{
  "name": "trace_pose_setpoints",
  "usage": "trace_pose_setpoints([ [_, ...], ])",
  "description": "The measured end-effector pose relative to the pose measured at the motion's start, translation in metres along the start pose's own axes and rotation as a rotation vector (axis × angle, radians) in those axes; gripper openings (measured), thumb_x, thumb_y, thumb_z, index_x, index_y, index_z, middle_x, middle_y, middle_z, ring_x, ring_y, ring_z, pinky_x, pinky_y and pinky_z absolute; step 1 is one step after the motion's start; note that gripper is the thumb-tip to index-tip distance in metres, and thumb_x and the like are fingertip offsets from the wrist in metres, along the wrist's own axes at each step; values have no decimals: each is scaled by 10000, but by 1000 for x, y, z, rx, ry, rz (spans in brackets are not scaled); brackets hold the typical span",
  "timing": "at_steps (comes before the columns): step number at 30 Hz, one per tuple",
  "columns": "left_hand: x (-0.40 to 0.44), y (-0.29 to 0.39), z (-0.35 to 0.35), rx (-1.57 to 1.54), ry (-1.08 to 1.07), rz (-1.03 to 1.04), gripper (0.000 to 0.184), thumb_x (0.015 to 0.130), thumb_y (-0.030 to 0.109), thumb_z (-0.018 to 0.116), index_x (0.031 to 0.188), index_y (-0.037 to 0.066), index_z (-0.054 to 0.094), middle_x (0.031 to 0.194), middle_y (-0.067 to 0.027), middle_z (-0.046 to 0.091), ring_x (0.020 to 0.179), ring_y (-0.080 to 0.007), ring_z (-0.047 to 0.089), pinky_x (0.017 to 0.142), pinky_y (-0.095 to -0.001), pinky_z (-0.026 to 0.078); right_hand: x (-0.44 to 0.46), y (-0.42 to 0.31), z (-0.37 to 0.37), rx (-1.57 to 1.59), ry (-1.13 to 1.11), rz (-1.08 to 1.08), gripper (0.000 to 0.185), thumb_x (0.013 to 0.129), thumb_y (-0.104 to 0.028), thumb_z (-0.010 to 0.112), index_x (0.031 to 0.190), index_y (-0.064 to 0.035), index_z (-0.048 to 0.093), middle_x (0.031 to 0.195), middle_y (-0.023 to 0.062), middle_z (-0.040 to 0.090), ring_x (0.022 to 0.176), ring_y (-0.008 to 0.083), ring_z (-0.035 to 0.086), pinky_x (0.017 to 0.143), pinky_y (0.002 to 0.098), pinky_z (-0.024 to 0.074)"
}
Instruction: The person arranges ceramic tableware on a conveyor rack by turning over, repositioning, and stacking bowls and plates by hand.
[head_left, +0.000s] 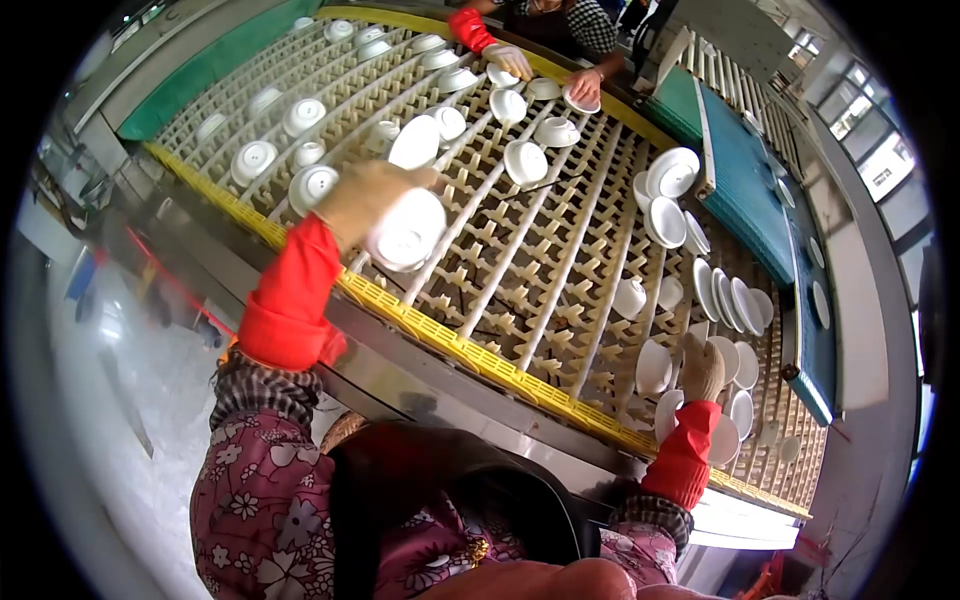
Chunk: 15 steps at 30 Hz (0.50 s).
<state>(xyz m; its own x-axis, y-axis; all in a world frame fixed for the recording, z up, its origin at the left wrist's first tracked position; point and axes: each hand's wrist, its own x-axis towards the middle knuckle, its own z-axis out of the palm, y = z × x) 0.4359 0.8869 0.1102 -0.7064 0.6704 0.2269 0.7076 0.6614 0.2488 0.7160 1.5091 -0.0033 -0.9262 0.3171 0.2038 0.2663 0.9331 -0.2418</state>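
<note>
My left hand (372,198), in a beige glove with a red cuff, is smeared by motion. It grips a white bowl (408,232), turned base up above the near side of the pegged conveyor (480,275). Just beyond it are a tilted white dish (415,143) and an upside-down bowl (310,187). At the right, my gloved right hand (703,370) reaches down among tilted white bowls, its fingers closed at a bowl (725,358) and partly hidden. Another bowl (654,367) stands on edge just left of that hand.
Across the conveyor, another person's gloved hand (508,60) and bare hand (584,88) are at white bowls. A yellow edge strip (480,358) runs along my side. Teal belts (745,185) carry dishes at the right. Several upside-down bowls (254,162) lie toward the left.
</note>
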Motion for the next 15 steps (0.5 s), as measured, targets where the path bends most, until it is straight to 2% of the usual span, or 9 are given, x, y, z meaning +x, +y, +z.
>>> trace_pose_setpoints([
  [1,-11,-28,1,13,102,-42,329,1021,198,738,1344,137,728,1067,-140,822,971,-296,823,850,-402,675,3,0,12,265,37,27,241,1001,-213,698,1178,-98,815,1000,208,762,952,444,730,832,532,576],
  [3,-18,-65,26,-278,91,-334,472,1001,365,765,1376,82,724,1188,-195,803,1119,-325,789,986,-448,616,20,-41,-11,15,175,-511,357,937,-14,683,1268,-94,789,1038,203,754,944,443,717,810,513,575],
  [4,-22,-59,25,-172,13,-434,529,994,423,762,1391,76,724,1252,-208,787,1183,-342,764,1037,-459,587,28,-65,-14,21,193,-586,365,925,4,697,1272,-79,777,1061,205,762,959,438,728,825,507,591],
  [7,-30,-40,13,141,-246,-707,712,974,599,755,1433,55,723,1447,-246,740,1373,-392,689,1188,-491,497,63,-165,-16,206,187,-563,404,889,57,739,1283,-34,740,1131,209,788,1004,426,761,869,486,639],
  [8,-26,-34,14,127,-243,-698,719,979,595,752,1449,52,718,1486,-257,714,1401,-411,666,1203,-491,486,76,-208,-20,276,187,-540,421,877,75,753,1287,-19,728,1154,211,797,1019,422,772,884,479,655],
  [10,-12,-23,15,112,-232,-676,733,990,588,745,1482,45,707,1564,-279,662,1455,-449,619,1231,-489,465,100,-294,-32,380,203,-531,526,866,-44,902,1358,-41,716,1225,215,810,1127,393,810,945,470,679],
  [12,-13,-40,36,121,-206,-659,749,991,577,749,1496,26,695,1595,-278,639,1462,-443,619,1220,-490,477,131,-328,5,423,279,-584,583,845,-157,977,1346,-49,699,1171,175,819,1008,377,835,870,453,715],
  [13,-15,-44,43,125,-181,-656,752,995,575,748,1496,17,692,1594,-274,641,1450,-435,630,1216,-487,483,142,-340,20,393,169,-536,402,971,-199,886,1287,-36,698,1129,165,813,1044,341,828,920,456,709],
  [15,-16,-50,44,147,-114,-648,760,996,569,755,1495,0,688,1593,-269,643,1434,-425,644,1211,-484,492,159,-329,75,753,-155,-458,244,1117,-158,669,1269,33,665,1241,166,768,1073,273,788,970,420,684],
])
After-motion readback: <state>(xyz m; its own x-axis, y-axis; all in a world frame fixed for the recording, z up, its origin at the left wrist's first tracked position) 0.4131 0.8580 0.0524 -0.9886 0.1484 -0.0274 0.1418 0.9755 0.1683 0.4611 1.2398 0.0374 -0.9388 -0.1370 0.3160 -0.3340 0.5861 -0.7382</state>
